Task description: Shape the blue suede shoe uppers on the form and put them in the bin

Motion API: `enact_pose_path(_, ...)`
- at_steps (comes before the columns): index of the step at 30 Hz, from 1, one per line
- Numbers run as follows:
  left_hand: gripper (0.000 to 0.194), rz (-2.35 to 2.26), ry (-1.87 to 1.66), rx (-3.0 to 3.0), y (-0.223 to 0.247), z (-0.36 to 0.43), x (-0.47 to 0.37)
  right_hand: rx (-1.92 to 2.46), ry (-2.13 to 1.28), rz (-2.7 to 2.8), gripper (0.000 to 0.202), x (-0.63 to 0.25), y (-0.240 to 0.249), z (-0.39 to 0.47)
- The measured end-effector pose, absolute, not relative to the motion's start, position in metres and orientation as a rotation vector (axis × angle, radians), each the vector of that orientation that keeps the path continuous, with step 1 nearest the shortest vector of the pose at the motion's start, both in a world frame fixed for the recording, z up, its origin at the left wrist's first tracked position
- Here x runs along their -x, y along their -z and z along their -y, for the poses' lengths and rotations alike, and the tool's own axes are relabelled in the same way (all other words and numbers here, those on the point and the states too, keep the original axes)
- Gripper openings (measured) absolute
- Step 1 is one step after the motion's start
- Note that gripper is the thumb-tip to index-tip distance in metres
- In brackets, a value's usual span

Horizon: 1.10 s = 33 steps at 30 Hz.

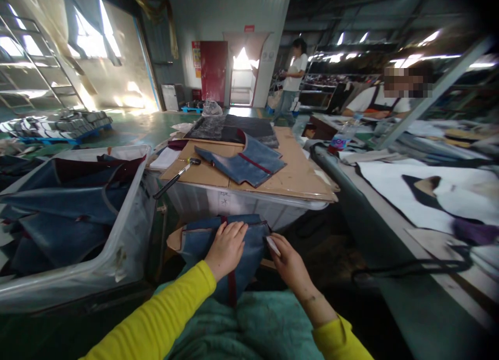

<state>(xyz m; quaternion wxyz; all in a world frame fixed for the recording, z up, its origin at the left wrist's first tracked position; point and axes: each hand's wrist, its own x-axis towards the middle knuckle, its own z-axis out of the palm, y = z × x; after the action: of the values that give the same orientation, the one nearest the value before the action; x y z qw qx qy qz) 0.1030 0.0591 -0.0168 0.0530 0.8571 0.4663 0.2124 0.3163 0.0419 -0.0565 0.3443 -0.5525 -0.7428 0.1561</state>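
Note:
A blue leather-like piece [249, 245] with a dark red strip lies over my lap, below the front edge of the cardboard. My left hand [228, 245] rests flat on top of it, fingers stretched out over the strip near its upper edge. My right hand [288, 258] is closed around a small whitish tool [273, 245] at the piece's right edge; its kind is hidden by the fingers. At the left end of the piece a light brown flap [175, 240] sticks out.
Ahead, cardboard [300, 162] covers a bin [202, 204], bearing another blue piece [255, 160] and a hammer [177, 177]. A white bin [128, 240] at left holds blue pieces. A worktable [390, 230] stands at right. Two people work farther back.

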Motion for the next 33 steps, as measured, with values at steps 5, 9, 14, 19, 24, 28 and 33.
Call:
enact_pose_path(5,0.041,-1.413,-0.650,-2.655,0.020,-0.054,-0.104,1.445,-0.428,1.899,0.046,-0.312,0.068,-0.021)
enact_pose_path(9,0.036,-1.437,-0.664,-2.698,0.013,-0.052,-0.107,1.455,-0.447,1.904,0.049,-0.312,0.066,-0.020)
enact_pose_path(14,0.021,-1.570,-0.579,-2.679,-0.001,-0.055,-0.120,1.479,-0.453,1.902,0.048,-0.310,0.065,-0.018)
enact_pose_path(19,0.022,-1.507,-0.492,-2.747,0.002,-0.066,-0.145,1.493,-0.483,1.937,0.045,-0.310,0.059,-0.015)
enact_pose_path(24,0.027,-1.442,-0.471,-2.758,0.009,-0.074,-0.162,1.496,-0.517,2.029,0.041,-0.319,0.044,-0.015)
enact_pose_path(28,0.028,-1.444,-0.477,-2.765,0.010,-0.078,-0.164,1.558,-0.388,1.952,0.045,-0.330,0.034,-0.022)
enact_pose_path(33,0.029,-1.440,-0.490,-2.774,0.010,-0.079,-0.162,1.672,-0.114,1.867,0.043,-0.327,0.027,-0.040)
